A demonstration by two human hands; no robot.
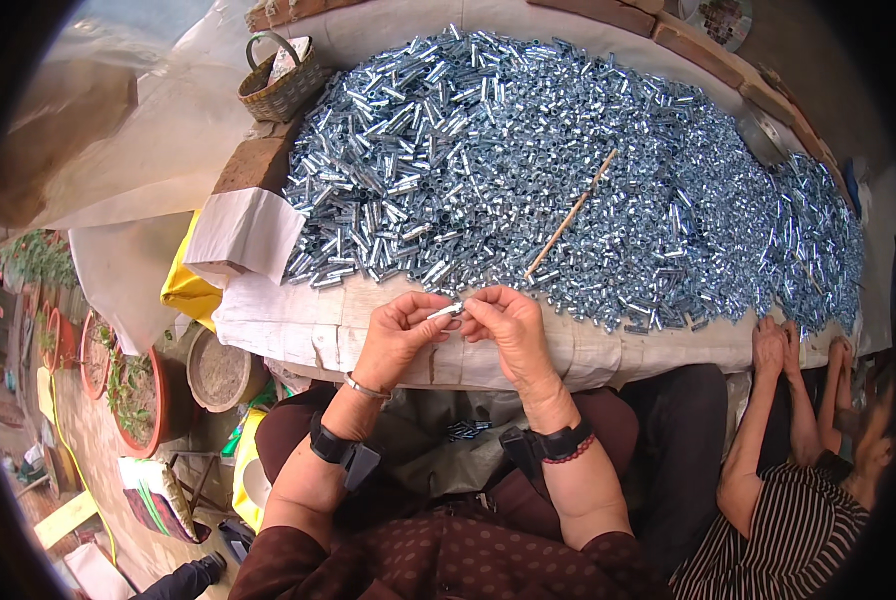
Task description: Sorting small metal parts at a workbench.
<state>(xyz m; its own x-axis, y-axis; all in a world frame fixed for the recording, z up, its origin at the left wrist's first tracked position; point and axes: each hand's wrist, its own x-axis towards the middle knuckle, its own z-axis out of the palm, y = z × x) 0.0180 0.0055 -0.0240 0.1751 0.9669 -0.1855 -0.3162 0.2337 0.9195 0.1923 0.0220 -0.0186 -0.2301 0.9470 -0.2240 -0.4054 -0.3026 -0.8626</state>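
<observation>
Between the fingertips of both hands I hold one small shiny metal sleeve, just above the table's front edge. My left hand pinches its left end and my right hand pinches its right end. A huge heap of the same silvery metal sleeves covers the table in front of me. A few loose sleeves lie on the grey cloth in my lap. A thin wooden stick lies across the heap.
A wicker basket stands at the table's far left, beside bricks. Potted plants stand on the floor to my left. A person in a striped top sits to my right, hands on the table edge.
</observation>
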